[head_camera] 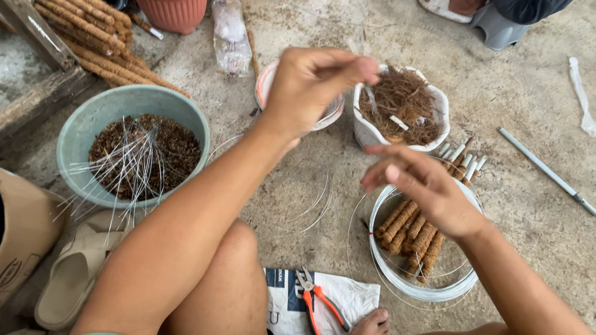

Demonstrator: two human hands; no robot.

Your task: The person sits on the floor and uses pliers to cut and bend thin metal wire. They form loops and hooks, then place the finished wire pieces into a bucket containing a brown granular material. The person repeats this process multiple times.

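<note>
Fingers of your left hand [311, 86] pinch a thin wire at upper centre, above the white tub of fibre [401, 112]. Keep that wire taut and steady. Your right hand [422, 187] hovers half-open and empty, over the wire coil [415, 286] ringing the fibre-wrapped sticks [411, 233].

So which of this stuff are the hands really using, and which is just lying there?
In use or right by the hands:
- left hand, pinching something thin I can't make out
- right hand, fingers spread
- white tub of brown fibre
- wrapped sticks inside the wire coil

Just lying about:
- orange-handled pliers
- green bowl of wires
- terracotta pot
- sandal
- clear bottle
</note>
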